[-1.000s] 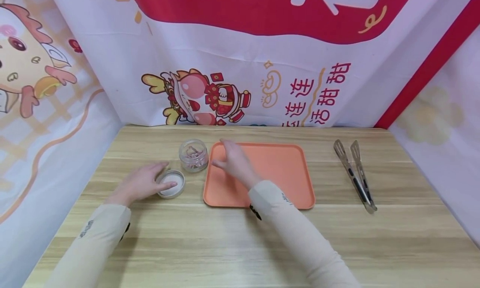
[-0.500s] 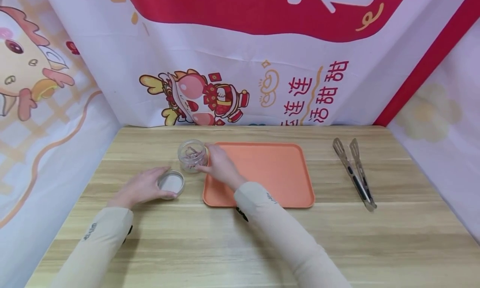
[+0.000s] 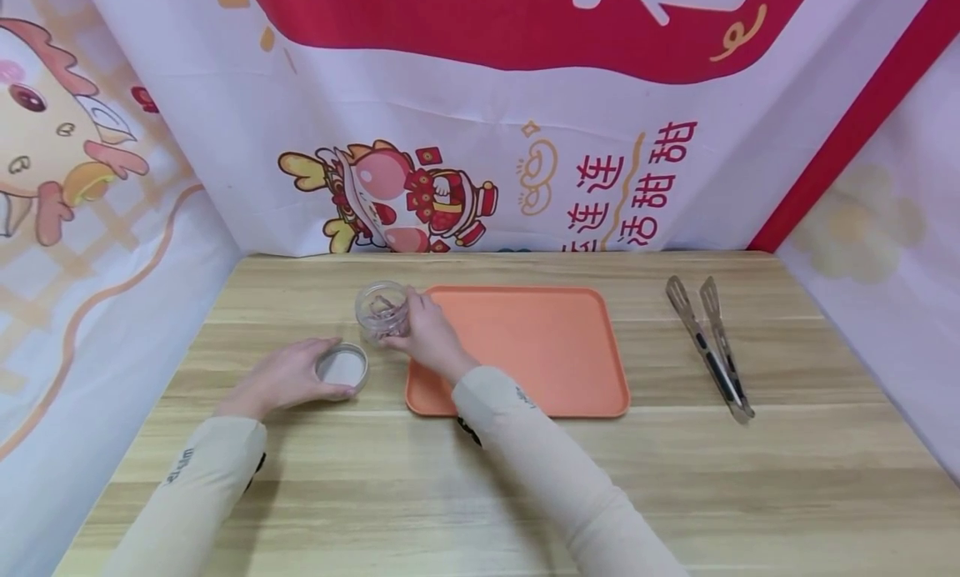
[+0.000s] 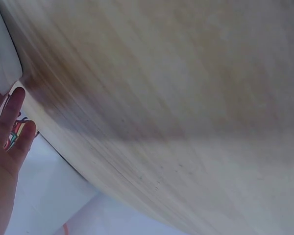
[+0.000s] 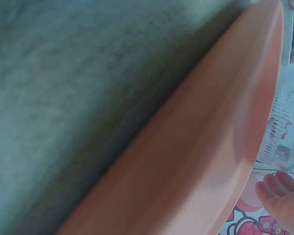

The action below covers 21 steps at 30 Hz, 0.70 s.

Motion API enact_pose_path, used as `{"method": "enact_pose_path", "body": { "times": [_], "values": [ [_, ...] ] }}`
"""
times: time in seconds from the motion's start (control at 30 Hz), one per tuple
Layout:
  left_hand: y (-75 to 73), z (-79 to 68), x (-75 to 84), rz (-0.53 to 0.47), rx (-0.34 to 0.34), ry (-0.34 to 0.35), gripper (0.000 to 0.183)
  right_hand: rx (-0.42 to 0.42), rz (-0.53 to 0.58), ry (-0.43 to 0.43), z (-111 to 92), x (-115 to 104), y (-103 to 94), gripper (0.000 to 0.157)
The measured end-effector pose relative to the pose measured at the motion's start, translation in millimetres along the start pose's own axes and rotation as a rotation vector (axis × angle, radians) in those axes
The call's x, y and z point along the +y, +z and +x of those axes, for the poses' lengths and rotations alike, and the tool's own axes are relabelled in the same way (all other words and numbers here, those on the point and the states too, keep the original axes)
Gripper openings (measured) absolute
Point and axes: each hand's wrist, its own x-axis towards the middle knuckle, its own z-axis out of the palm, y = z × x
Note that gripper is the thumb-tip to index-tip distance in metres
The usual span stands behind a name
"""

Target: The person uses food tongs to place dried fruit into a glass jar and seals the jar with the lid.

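In the head view a round lid (image 3: pixel 343 367) with a silvery rim and pale inside lies on the table. My left hand (image 3: pixel 292 375) grips it from the left, fingers behind and thumb at the front edge. Just beyond it stands a clear open jar (image 3: pixel 381 312) with small pinkish pieces inside. My right hand (image 3: pixel 431 335) holds the jar's right side, thumb at the front and fingers behind. In the right wrist view the ribbed jar wall (image 5: pixel 279 127) shows at the right edge, above the fingers of my right hand (image 5: pixel 284 200).
An orange tray (image 3: pixel 540 352) lies under my right forearm, its left edge close to the jar. Metal tongs (image 3: pixel 708 352) with black grips lie further right on the wooden table (image 3: pixel 450 494). Printed cloth (image 3: pixel 480 93) hangs along the back and sides.
My right hand has moved left from over the tray to the jar and taken hold of its side. My left fingers have closed in around the lid.
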Motion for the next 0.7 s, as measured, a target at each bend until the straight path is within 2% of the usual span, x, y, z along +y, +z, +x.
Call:
{"method": "enact_pose_path", "body": {
  "times": [0.23,0.37,0.5,0.6,0.7],
  "values": [
    [-0.5,-1.6,0.5,-0.056,0.039,-0.018,0.100,0.007,0.048,0.035,2.9,-2.5,5.0,0.093],
    [-1.5,-2.3,1.4,-0.087,0.075,-0.033,0.097,0.032,0.141,0.041,5.7,-3.1,8.6,0.087],
    [-3.0,-2.4,3.7,-0.119,0.113,-0.077,0.095,0.044,0.238,0.069,7.5,-4.1,9.2,0.084],
    [-4.7,-2.7,3.8,-0.138,0.140,-0.106,0.095,0.044,0.239,0.092,8.1,-4.2,8.8,0.088],
    [-7.1,-3.2,3.1,-0.143,0.157,-0.116,0.095,0.043,0.194,0.094,9.1,-3.6,8.9,0.090]
  ]
}}
